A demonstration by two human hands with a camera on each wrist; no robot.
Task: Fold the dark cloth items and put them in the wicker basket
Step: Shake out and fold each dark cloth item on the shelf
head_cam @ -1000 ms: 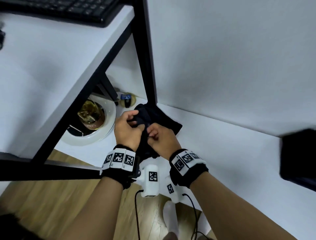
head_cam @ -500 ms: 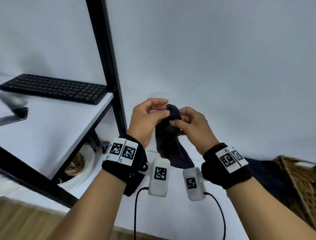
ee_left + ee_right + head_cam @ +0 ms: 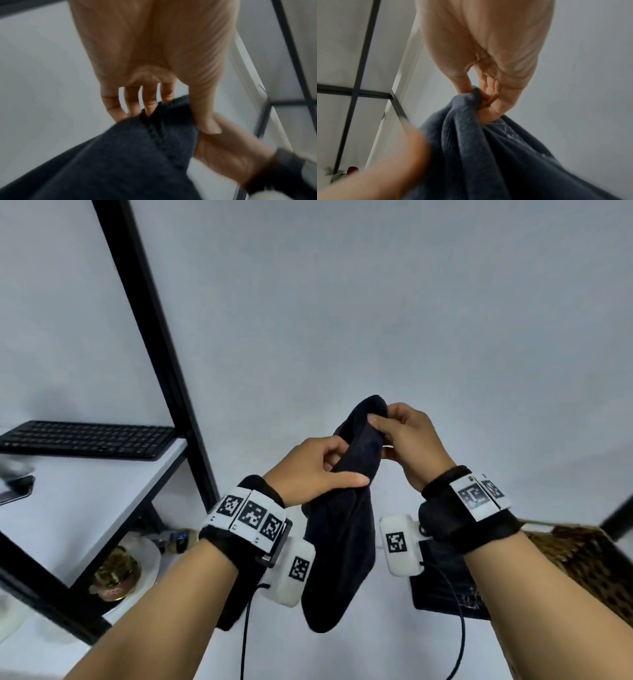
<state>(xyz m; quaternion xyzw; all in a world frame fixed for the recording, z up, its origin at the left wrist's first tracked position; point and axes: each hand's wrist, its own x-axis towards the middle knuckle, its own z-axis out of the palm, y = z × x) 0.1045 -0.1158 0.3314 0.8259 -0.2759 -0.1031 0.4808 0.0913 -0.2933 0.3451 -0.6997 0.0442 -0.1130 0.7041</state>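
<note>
Both forearms raised, wrists banded with coded markers.

Left hand (image 3: 310, 470): thumb laid over the front of the dark cloth (image 3: 342, 529), fingers behind it, pinching just below the top edge. In the left wrist view the thumb clamps a stitched seam.

Right hand (image 3: 407, 440): a little higher, thumb and curled fingers nipping the topmost fold. Right wrist view confirms a tight bunch of fabric in the fingertips.

Cloth: held in the air between the hands, hanging limp below them in a long twisted drape, lower end rounded. Dark navy to black, soft knit-like weave, creased, not yet flat. What kind of garment it is, cannot tell.

Step, as judged: opening the piece out to find edges or corners before the first fold. Next move calls for drawing the hands apart along the top edge to square it, then doubling it over.

Below and right of the right hand: wicker basket (image 3: 589, 563), with another dark cloth item (image 3: 442, 580) at its near-left side; whether it is draped over the rim or lying beside it is unclear.

Left of the left hand: white desk (image 3: 102, 498), black frame post (image 3: 161, 344), keyboard (image 3: 85, 438) beyond.
</note>
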